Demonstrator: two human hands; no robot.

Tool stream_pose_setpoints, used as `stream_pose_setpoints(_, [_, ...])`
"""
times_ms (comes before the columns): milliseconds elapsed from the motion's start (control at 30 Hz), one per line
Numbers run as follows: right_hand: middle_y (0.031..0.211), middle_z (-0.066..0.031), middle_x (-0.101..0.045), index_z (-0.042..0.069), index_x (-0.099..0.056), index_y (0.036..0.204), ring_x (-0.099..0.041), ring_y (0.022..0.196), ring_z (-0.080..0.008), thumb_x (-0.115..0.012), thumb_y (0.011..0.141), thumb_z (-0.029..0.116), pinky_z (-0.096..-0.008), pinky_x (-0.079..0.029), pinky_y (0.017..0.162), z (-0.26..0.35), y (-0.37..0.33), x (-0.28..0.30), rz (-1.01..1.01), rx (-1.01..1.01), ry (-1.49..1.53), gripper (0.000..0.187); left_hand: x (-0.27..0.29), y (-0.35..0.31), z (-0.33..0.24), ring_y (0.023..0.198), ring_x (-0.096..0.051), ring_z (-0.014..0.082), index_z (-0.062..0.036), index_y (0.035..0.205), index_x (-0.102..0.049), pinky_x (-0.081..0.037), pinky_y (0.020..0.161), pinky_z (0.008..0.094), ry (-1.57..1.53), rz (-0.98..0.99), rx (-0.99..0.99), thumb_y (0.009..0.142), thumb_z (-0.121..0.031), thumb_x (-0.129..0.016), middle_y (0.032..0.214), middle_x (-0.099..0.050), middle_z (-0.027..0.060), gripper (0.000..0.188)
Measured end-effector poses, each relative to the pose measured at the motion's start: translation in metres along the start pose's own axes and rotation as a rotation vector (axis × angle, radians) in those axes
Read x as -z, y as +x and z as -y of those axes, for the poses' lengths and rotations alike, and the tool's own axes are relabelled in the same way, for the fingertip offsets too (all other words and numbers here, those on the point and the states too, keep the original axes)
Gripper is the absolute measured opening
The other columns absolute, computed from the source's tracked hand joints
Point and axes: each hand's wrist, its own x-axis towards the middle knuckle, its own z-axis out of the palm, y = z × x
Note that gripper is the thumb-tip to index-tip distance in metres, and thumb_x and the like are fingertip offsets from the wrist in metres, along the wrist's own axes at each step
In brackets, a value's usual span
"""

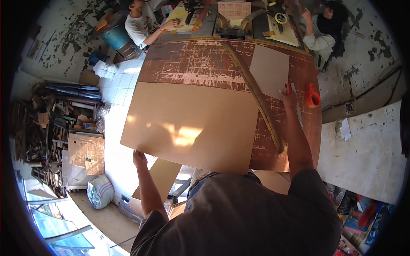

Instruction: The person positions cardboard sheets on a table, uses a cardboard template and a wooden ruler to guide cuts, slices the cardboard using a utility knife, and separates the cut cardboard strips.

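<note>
A large brown cardboard sheet [188,115] lies on the worn red-brown table [290,160], its near edge reaching past the table's front. My left hand [139,158] is closed on the sheet's near left corner area, with the fingers partly under it. Toward the right side of the table, my right hand [289,98] is closed around a small red tool [288,88]; its exact kind is too small to tell. Just beyond that hand lies a smaller grey-brown board [269,68]. A long wooden bar [252,85] runs slantwise between the board and the big sheet.
An orange tape dispenser [313,97] sits at the table's right edge. Across the table, two people [141,25] are at a second worktop [205,29] with papers and tape. Scrap wood [47,128] and a white sack [101,192] stand at left, a pale panel [363,149] at right.
</note>
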Motion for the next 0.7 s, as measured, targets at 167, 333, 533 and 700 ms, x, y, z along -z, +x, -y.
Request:
stream_pose_setpoints(167, [0.093, -0.0263, -0.070, -0.007, -0.066, 0.103, -0.069, 0.093, -0.0435, -0.087, 0.069, 0.045, -0.0488, -0.052, 0.079, -0.018, 0.004, -0.025, 0.021, -0.011, -0.129, 0.065, -0.050, -0.080, -0.048, 0.103, -0.063, 0.0202, -0.0093, 0.151, -0.040, -0.054, 0.085, 0.0327, -0.244, -0.127, 0.239, 0.098, -0.004, -0.058, 0.117, -0.064, 0.0114, 0.057])
stream_pose_setpoints(333, [0.076, -0.0062, -0.062, 0.007, -0.066, 0.098, -0.059, 0.059, -0.0183, -0.084, 0.077, 0.036, -0.0362, -0.044, 0.049, -0.061, 0.028, -0.018, 0.180, -0.270, 0.254, 0.040, -0.081, -0.092, -0.054, 0.068, -0.057, 0.0108, -0.0038, 0.153, -0.036, -0.050, 0.062, 0.0265, -0.194, -0.155, 0.201, 0.089, 0.000, -0.071, 0.086, -0.064, 0.0031, 0.073])
stream_pose_setpoints(533, [0.068, 0.0043, -0.050, 0.012, -0.059, 0.101, -0.040, 0.045, -0.0041, -0.075, 0.088, 0.025, -0.0258, -0.027, 0.037, -0.023, 0.018, 0.017, 0.373, -0.396, 0.717, 0.025, -0.075, -0.091, -0.033, 0.056, -0.047, 0.0082, 0.0015, 0.156, -0.025, -0.044, 0.053, 0.0239, -0.146, -0.134, 0.141, 0.090, 0.004, -0.066, 0.068, -0.056, 0.0005, 0.078])
stream_pose_setpoints(700, [0.084, -0.0047, -0.065, 0.000, -0.060, 0.109, -0.063, 0.076, -0.0170, -0.074, 0.091, 0.028, -0.0313, -0.050, 0.069, -0.021, 0.025, 0.023, 0.009, 0.118, 0.189, 0.035, -0.086, -0.085, -0.030, 0.062, -0.056, 0.0106, 0.0023, 0.155, -0.026, -0.054, 0.061, 0.0277, -0.044, -0.127, 0.110, 0.091, -0.001, -0.068, 0.069, -0.063, 0.0055, 0.076])
